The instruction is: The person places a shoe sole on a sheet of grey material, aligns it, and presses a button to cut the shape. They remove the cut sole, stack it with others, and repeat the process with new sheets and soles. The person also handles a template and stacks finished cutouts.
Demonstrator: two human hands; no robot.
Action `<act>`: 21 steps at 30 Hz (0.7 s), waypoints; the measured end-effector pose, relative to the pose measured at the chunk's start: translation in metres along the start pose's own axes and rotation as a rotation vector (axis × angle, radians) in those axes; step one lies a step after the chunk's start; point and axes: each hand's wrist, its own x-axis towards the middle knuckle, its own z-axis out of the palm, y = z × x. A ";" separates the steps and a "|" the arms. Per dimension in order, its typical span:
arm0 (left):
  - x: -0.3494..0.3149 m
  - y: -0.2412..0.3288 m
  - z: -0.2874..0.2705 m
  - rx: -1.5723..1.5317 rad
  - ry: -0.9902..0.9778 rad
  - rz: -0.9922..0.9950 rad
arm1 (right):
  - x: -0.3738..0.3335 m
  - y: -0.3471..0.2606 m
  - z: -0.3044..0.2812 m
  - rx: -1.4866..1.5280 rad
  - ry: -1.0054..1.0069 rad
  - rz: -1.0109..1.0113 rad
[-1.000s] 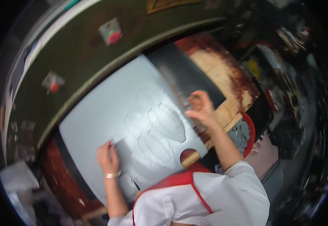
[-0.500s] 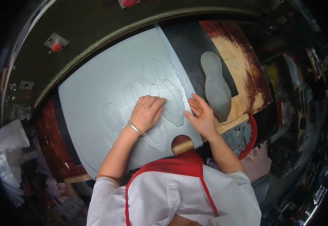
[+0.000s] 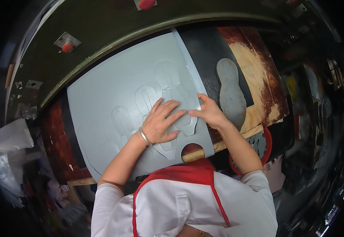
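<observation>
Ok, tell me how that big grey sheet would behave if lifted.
The grey sheet would probably sag, being broad and thin-looking at its edges. Its outlined shapes might come loose, since their outlines look cut. Its smooth, faintly glossy face suggests it could feel slippery.

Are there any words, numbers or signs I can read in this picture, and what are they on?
No, there are none that can be read.
Grey sheet: I see cut outlines, but no readable letters.
Foot-shaped plate: nothing readable.
Square plate around the red button: any marks are too small to read.
Jumble on the right: too dark and blurred.
</observation>
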 end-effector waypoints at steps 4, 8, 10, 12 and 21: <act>0.009 -0.006 0.018 -0.012 0.120 0.066 | -0.001 0.015 -0.008 0.506 -0.007 0.055; 0.035 -0.018 -0.022 -0.403 0.495 -0.485 | -0.031 0.019 -0.008 -0.060 0.410 -0.164; 0.046 -0.037 -0.085 -0.176 0.814 -0.784 | -0.059 0.020 -0.001 -0.253 0.532 -0.287; 0.050 -0.046 -0.139 -0.460 1.137 -0.423 | -0.090 0.021 0.008 -0.120 0.523 -0.213; -0.045 0.000 -0.039 0.022 0.037 0.256 | -0.090 0.107 0.062 0.572 -0.256 0.124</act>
